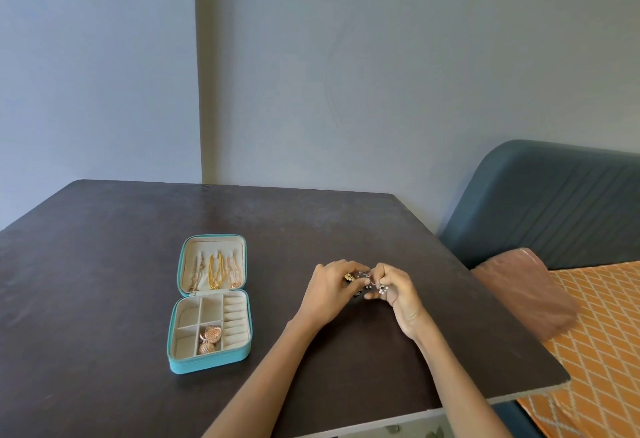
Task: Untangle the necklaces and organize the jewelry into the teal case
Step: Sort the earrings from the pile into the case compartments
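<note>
The teal case (180, 366) lies open on the dark table (104, 264), left of my hands. Three necklaces (215, 273), one gold, hang in its lid. Rose-gold earrings (209, 338) sit in a lower compartment. My left hand (329, 295) and my right hand (394, 290) meet just above the table, right of the case. Between their fingertips they pinch a cluster of small jewelry (365, 280): a gold piece by the left fingers, silver and dark pieces by the right. The fingers hide most of it.
The table's right edge (540, 344) runs close to my right forearm. Beyond it stands a bed with an orange patterned cover (595, 333), a brown pillow (530, 288) and a blue headboard (554, 202). Grey walls rise behind the table.
</note>
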A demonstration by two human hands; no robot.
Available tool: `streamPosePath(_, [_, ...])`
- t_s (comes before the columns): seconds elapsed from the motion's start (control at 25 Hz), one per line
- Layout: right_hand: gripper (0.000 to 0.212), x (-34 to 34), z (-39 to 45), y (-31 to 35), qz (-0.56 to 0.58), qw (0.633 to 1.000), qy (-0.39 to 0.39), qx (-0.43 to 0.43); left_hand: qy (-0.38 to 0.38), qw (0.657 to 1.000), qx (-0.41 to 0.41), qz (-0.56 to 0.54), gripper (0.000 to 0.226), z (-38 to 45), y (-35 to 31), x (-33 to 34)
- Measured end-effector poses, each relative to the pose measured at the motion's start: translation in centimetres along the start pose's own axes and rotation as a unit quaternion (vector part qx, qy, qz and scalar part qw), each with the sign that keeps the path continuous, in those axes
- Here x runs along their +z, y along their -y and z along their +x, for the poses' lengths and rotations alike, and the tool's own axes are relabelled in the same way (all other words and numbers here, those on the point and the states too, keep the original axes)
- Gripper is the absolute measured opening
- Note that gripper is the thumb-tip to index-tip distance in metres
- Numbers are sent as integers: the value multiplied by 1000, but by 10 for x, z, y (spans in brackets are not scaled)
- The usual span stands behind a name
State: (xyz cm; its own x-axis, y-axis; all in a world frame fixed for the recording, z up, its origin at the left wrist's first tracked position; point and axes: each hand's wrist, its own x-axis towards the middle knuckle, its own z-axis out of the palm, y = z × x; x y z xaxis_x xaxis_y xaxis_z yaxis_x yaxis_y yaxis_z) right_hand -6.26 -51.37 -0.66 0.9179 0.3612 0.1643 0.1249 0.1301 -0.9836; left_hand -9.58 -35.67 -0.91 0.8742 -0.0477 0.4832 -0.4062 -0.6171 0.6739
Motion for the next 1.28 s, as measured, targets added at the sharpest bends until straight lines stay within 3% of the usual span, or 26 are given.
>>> streamPosePath(0.16, [11,6,1,-2,-60,998,2,-1,-43,999,-1,31,14,0,7,2])
streamPosePath(0.32, [6,9,1,-4,-106,994,-8,-10,-87,996,-26,-18,15,1,9,1])
streamPosePath(0.4, [16,10,1,-5,-132,991,-4,-16,-82,995,-45,-41,16,1,11,1])
streamPosePath(0.6, [15,9,0,-9,-164,985,-13,-46,-74,985,-63,-142,15,0,11,-2])
streamPosePath(0.8, [13,5,3,-9,-95,992,-65,-56,2,952,-102,-288,34,0,11,-3])
streamPosePath(0.92, [12,5,4,-10,-92,991,-73,-57,28,940,-102,-326,17,-1,9,-4])
streamPosePath(1.12, [19,6,4,-10,-133,988,-56,-50,-30,940,-132,-315,4,1,13,-2])
streamPosePath(1.28, [21,5,5,-12,-145,986,-63,-49,-14,959,-109,-262,16,-1,12,0])
